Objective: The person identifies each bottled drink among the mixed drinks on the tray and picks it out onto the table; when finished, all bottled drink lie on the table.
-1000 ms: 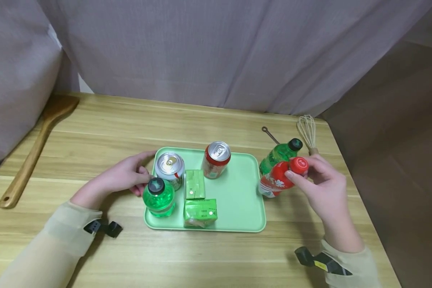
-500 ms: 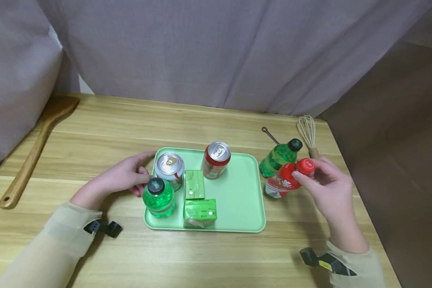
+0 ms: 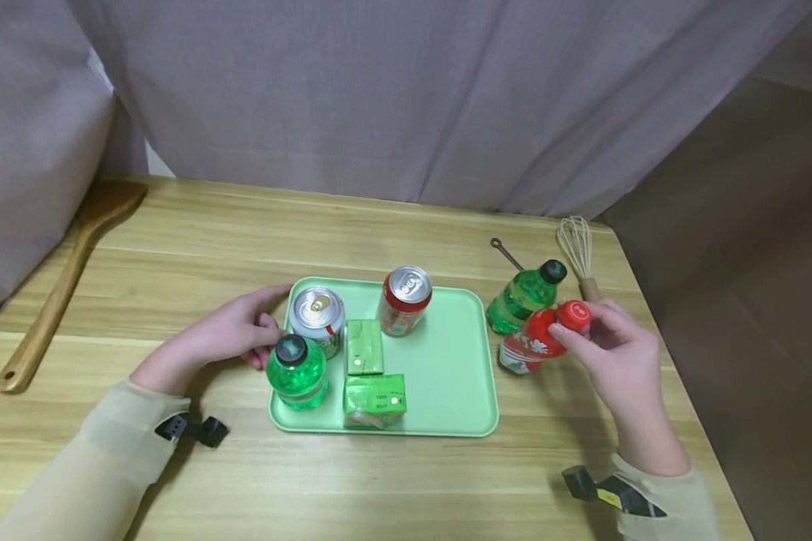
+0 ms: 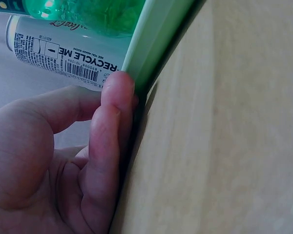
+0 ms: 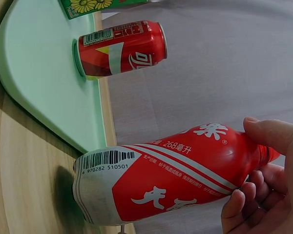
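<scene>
Shifted slightly rightward since a second ago, the red bottle (image 3: 533,340) tilts just beside the tray (image 3: 446,383); right hand (image 3: 616,357) pinches its neck; left hand (image 3: 233,330) touches the tray's left edge, grip unclear.

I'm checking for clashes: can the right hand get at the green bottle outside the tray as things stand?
Probably not just yet: the right hand is holding the red bottle near its top, and that bottle partly overlaps the green bottle in the head view. Distance looks no obstacle.
</scene>
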Demonstrator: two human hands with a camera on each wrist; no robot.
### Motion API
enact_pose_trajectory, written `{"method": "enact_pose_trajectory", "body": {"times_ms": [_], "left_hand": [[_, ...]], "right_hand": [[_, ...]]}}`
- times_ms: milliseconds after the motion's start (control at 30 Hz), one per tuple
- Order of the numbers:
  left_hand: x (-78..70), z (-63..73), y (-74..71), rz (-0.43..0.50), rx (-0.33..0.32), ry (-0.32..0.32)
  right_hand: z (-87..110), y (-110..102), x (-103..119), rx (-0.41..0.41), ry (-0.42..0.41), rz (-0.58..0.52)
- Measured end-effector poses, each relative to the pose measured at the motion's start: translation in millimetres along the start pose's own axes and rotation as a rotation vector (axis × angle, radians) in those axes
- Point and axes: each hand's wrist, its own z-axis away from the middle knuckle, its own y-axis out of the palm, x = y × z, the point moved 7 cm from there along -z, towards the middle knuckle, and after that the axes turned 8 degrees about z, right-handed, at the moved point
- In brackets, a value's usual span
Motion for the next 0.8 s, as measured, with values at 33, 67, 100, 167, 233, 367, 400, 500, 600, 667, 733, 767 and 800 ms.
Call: {"method": "enact_pose_trajectory", "body": {"times_ms": [33,67,100,167,233,367,400,500,600,667,733,767,800], "left_hand": [[-0.5,0.2,0.1,0.002,-0.001,-0.001],[-0.4,0.2,-0.1,0.003,0.001,-0.001],[-0.4,0.4,-0.2,0.003,0.0,-0.002],[0.1,0.3,-0.1,0.006,0.003,-0.002],[0.5,0.2,0.0,0.006,0.005,-0.001],[2.0,-0.4,-0.7,0.001,0.003,-0.004],[1.9,-0.4,-0.6,0.0,0.004,-0.005],[3.0,-0.9,-1.0,0.0,0.0,-0.014],[2.6,-1.3,-0.7,0.003,0.003,-0.012],[1.7,-1.1,-0.7,0.004,0.006,-0.007],[0.0,-0.4,-0.5,0.006,0.007,-0.003],[-0.7,-0.1,-0.4,0.007,0.007,-0.001],[-1.6,0.3,-0.2,0.009,0.008,0.0]], "right_hand": [[0.1,0.2,-0.9,0.001,0.007,-0.005],[0.3,0.3,-1.6,0.0,0.012,-0.009],[0.5,0.4,-2.5,0.0,0.018,-0.013],[0.9,0.6,-3.9,-0.002,0.024,-0.017],[0.8,0.9,-5.0,-0.005,0.023,-0.031],[0.2,2.2,-6.3,-0.007,0.014,-0.044],[0.1,2.4,-6.5,-0.007,0.011,-0.043],[-0.1,3.1,-6.7,-0.005,-0.001,-0.04],[0.1,3.3,-6.6,-0.004,-0.012,-0.028],[0.4,3.5,-6.9,-0.004,-0.009,-0.021],[0.6,3.4,-7.2,-0.004,-0.004,-0.017],[0.8,3.5,-7.3,-0.003,-0.001,-0.014],[0.9,3.6,-7.6,-0.001,0.002,-0.013]]}}
